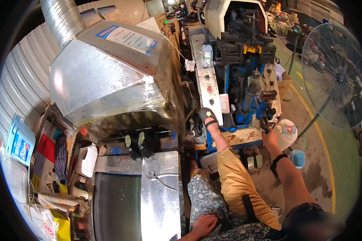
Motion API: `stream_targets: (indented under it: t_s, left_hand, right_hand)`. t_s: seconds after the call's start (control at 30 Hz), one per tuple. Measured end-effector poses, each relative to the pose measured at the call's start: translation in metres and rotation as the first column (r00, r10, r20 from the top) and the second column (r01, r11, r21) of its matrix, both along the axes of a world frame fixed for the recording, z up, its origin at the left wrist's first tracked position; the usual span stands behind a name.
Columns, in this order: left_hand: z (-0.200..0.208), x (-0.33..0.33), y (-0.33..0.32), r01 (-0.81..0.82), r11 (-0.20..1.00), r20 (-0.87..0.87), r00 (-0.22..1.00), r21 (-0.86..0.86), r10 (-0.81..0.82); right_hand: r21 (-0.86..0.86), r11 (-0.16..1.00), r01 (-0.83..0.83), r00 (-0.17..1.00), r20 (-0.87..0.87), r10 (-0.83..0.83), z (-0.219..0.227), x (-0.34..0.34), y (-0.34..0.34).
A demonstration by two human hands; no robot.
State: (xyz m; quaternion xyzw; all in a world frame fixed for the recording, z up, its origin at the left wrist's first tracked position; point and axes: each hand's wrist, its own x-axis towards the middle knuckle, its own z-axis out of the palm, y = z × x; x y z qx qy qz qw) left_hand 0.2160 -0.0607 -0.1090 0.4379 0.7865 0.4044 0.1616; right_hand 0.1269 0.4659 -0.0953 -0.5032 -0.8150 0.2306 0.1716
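Note:
My left hand (205, 225) lies on my lap over the floral apron (207, 197), its fingers resting on the cloth and holding nothing. My right arm stretches forward to the machine (245, 92), a dark, greasy mechanism with blue parts. There my right hand (270, 137) is closed around the lower end of a dark metal piece (264, 121) at the machine's front right; the fingertips are partly hidden. One foot, in a black shoe (207, 115) with a flower on it, is raised against the machine's worn white panel (211, 86), below a red button.
Left of me, pincers (161, 178) lie on a shiny metal plate (159, 201) beside a dark belt (116, 201). Two dark shoe-shaped pieces (138, 145) stand behind, under a metal hood (100, 80). At right are a fan (336, 76), a white jug (286, 134) and a blue tub (297, 159).

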Motion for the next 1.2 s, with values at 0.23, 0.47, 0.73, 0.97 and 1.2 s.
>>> stream_targets:
  t_s: [0.23,0.47,0.73,0.97,1.2]
  left_hand:
    - [0.000,-0.001,-0.001,0.018,1.000,0.013,1.000,-0.001,-0.018]
    - [0.001,0.000,-0.003,-0.010,1.000,0.048,0.999,0.017,0.009]
    - [-0.001,-0.003,-0.003,0.043,0.999,0.033,0.999,-0.023,-0.042]
    - [-0.001,-0.002,-0.002,0.042,0.999,0.036,0.998,-0.017,-0.041]
    - [-0.006,-0.002,-0.002,0.031,0.999,0.005,1.000,-0.023,-0.031]
  right_hand:
    - [0.037,0.999,0.007,1.000,0.004,-0.007,0.005,0.001,-0.003]
    - [0.029,1.000,-0.006,1.000,0.021,0.006,0.010,-0.002,-0.012]
    - [0.022,1.000,-0.007,1.000,-0.002,0.007,0.005,0.002,-0.005]
    - [0.079,0.997,0.007,1.000,0.017,-0.008,0.005,0.000,-0.005]
    - [0.072,0.997,0.022,1.000,-0.001,-0.022,0.000,0.001,-0.004]
